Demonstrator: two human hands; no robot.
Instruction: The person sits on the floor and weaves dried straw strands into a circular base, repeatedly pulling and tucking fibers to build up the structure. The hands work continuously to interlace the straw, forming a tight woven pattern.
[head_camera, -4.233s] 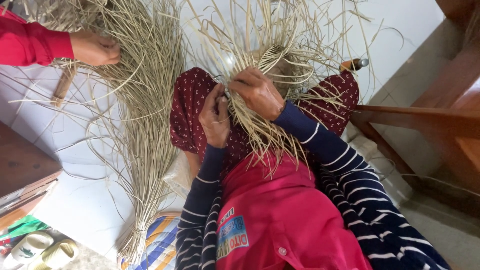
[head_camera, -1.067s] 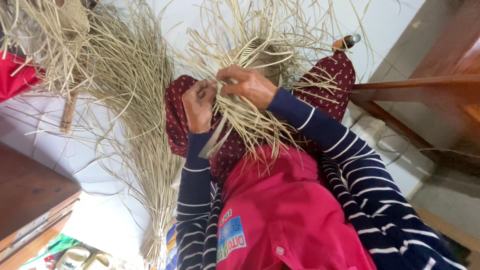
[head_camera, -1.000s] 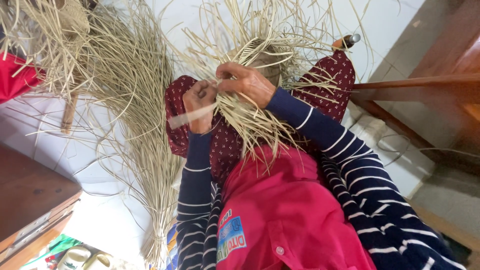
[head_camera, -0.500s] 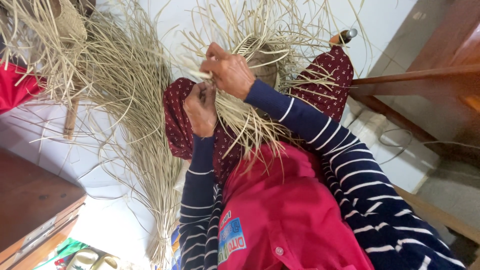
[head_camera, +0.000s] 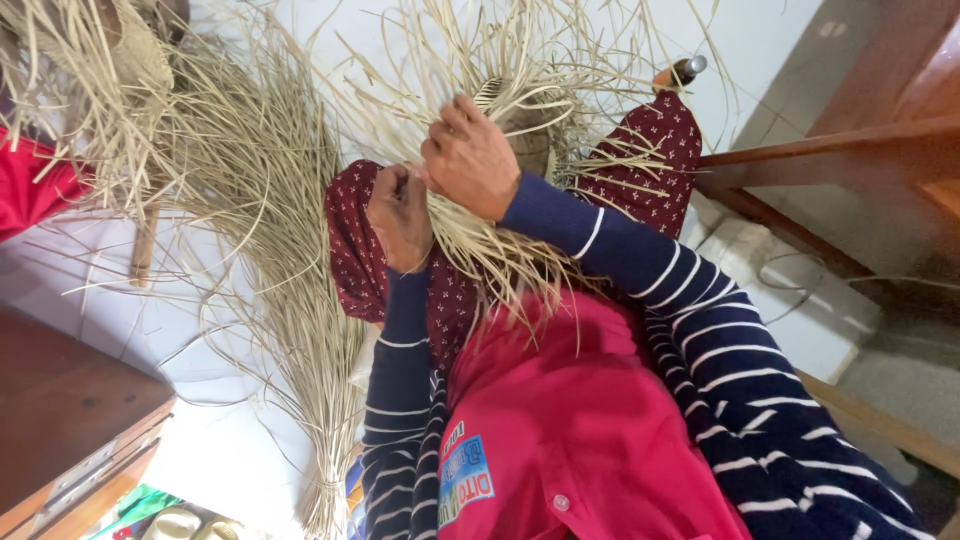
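A half-woven straw piece (head_camera: 525, 110), with many loose pale strands fanning out, lies on my lap over dark red patterned cloth (head_camera: 350, 250). My right hand (head_camera: 470, 155) is raised above the weave, its fingers closed around some strands. Just below and to its left, my left hand (head_camera: 400, 215) pinches strands at the edge of the weave. Both arms wear navy sleeves with white stripes, and a red vest (head_camera: 570, 430) covers my chest.
A long tied bundle of straw (head_camera: 290, 300) lies on the white floor to the left. Another person's red sleeve (head_camera: 40, 185) shows at the far left behind more straw. Brown wooden furniture (head_camera: 70, 420) stands at the lower left and a wooden frame (head_camera: 800, 160) at the right.
My right hand has lifted up and left, drawing strands with it. My left hand has stayed at the weave's edge. The other person's hand has dropped out of view.
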